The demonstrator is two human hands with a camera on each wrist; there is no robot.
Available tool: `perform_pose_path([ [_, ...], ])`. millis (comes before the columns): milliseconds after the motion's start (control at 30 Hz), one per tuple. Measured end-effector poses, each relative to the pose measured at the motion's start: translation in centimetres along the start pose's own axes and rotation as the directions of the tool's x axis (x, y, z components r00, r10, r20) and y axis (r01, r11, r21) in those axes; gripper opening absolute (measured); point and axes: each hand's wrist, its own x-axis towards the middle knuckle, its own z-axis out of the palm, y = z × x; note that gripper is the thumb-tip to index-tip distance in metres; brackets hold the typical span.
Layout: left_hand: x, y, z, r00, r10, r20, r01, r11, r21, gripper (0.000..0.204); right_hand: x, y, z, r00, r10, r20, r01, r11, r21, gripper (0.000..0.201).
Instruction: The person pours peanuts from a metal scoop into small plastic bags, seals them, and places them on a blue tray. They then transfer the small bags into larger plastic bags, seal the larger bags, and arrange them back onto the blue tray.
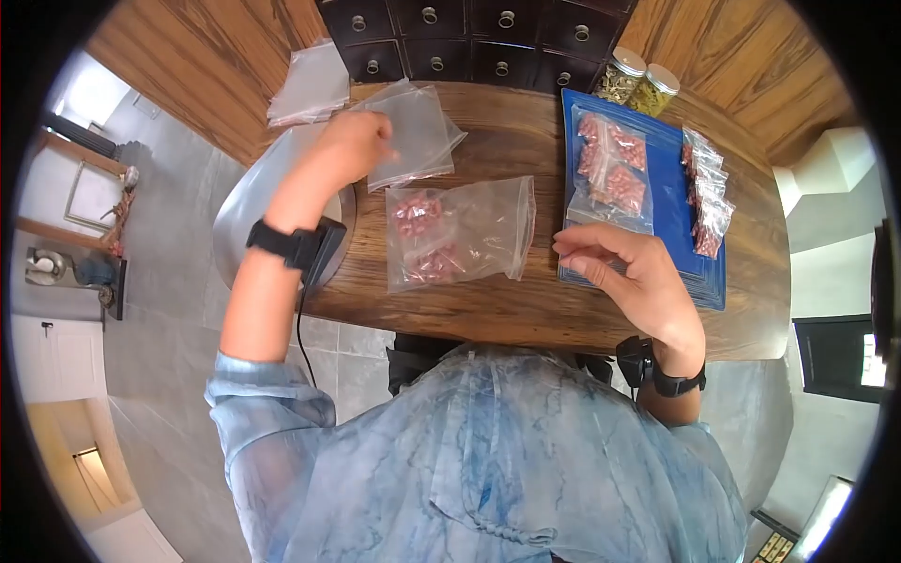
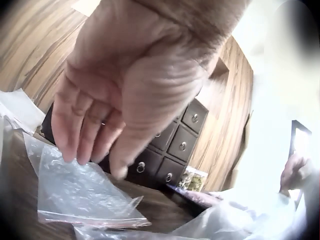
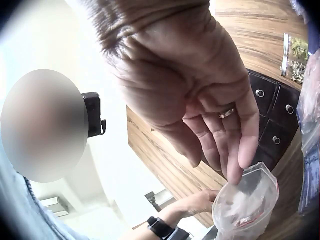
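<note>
My left hand point(image 1: 352, 145) hovers over clear empty zip bags point(image 1: 418, 131), its loosely bent fingers holding nothing. In the left wrist view those fingers hang right above the top empty bag point(image 2: 75, 190). In the middle of the table lies a larger clear zip bag point(image 1: 488, 230) with small packets of reddish, bean-like pieces point(image 1: 418, 214) inside; its mouth faces right. My right hand point(image 1: 648, 281) is in the air between that mouth and the blue trays, thumb and fingers relaxed with nothing in them. A ring shows on it in the right wrist view.
A stack of blue trays point(image 1: 671, 211) on the right bears filled packets point(image 1: 615, 159) and a row of small ones point(image 1: 704, 202). Two lidded jars point(image 1: 652, 89) and a dark drawer cabinet point(image 1: 469, 42) stand behind. A metal tray point(image 1: 249, 216) and more flat bags point(image 1: 314, 80) lie left.
</note>
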Motion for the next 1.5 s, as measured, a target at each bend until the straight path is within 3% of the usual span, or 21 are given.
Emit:
perform_pose_path([
  [100,2.2,-0.7,2.2,0.972,0.212,0.101,-0.219,0.974,0.054,0.038,-0.8,0.5,-0.4,1.000,-0.010,-0.014,0.010,1.000,-0.008,0.023],
  [200,2.2,1.7,2.8,0.979,0.158,0.130,-0.173,0.979,0.107,0.039,-1.8,1.1,-1.0,0.999,0.000,-0.038,-0.001,1.000,-0.025,0.023],
  [233,2.1,2.3,2.9,0.980,0.135,0.149,-0.154,0.980,0.124,0.031,-2.1,1.4,-1.3,0.999,0.008,-0.043,-0.009,1.000,-0.015,0.023],
  [333,2.4,1.7,4.0,0.964,0.216,0.153,-0.245,0.948,0.205,0.021,-2.8,1.8,-1.8,0.998,0.009,-0.057,-0.009,1.000,-0.013,0.024],
  [533,2.5,0.9,3.5,0.962,0.240,0.128,-0.253,0.963,0.090,0.011,-3.0,2.0,-2.1,0.998,-0.010,-0.068,0.009,1.000,-0.013,0.023],
  [733,1.6,1.7,3.3,0.987,0.110,0.113,-0.120,0.989,0.081,0.013,-2.5,2.5,-1.9,0.993,-0.062,-0.102,0.056,0.997,-0.059,0.022],
  [833,0.6,3.0,2.8,0.972,0.235,0.025,-0.236,0.965,0.114,0.018,-3.2,3.4,-3.8,0.972,0.005,-0.235,-0.028,0.995,-0.096,0.021],
  [933,-1.7,7.3,1.6,0.966,0.259,-0.025,-0.260,0.965,-0.025,0.019,-4.0,6.6,-8.2,0.865,0.028,-0.501,-0.128,0.978,-0.167,0.018],
  [967,-2.8,8.7,1.1,0.970,0.244,-0.005,-0.243,0.965,-0.099,0.020,-4.4,7.4,-9.9,0.777,0.104,-0.620,-0.292,0.933,-0.210,0.019],
  [1000,-4.0,10.2,0.8,0.975,0.222,0.013,-0.217,0.962,-0.167,0.020,-4.7,9.0,-11.9,0.683,0.259,-0.683,-0.437,0.894,-0.098,0.021],
  [1033,-5.0,11.4,0.4,0.973,0.228,0.038,-0.217,0.957,-0.191,0.020,-5.3,11.3,-13.4,0.610,0.058,-0.791,-0.468,0.831,-0.300,0.020],
  [1067,-6.0,12.5,0.0,0.971,0.231,0.062,-0.213,0.954,-0.213,0.021,-5.8,12.3,-14.7,0.576,0.119,-0.809,-0.538,0.800,-0.265,0.025],
  [1233,-8.0,14.3,0.6,0.952,0.280,0.121,-0.239,0.932,-0.272,0.022,-6.3,15.8,-17.0,0.609,0.287,-0.739,-0.524,0.845,-0.104,0.048],
  [1333,-8.3,14.6,1.2,0.952,0.300,0.063,-0.273,0.924,-0.266,0.022,-5.4,16.0,-17.2,0.623,0.303,-0.721,-0.437,0.900,0.001,0.050],
  [1433,-8.4,14.7,1.3,0.945,0.325,0.037,-0.303,0.911,-0.278,0.022,-4.7,16.4,-17.3,0.679,0.264,-0.686,-0.387,0.922,-0.028,0.040],
  [1500,-8.5,14.7,1.3,0.947,0.319,0.034,-0.295,0.906,-0.305,0.020,-4.7,17.7,-17.8,0.720,0.314,-0.619,-0.413,0.910,-0.020,0.030],
])
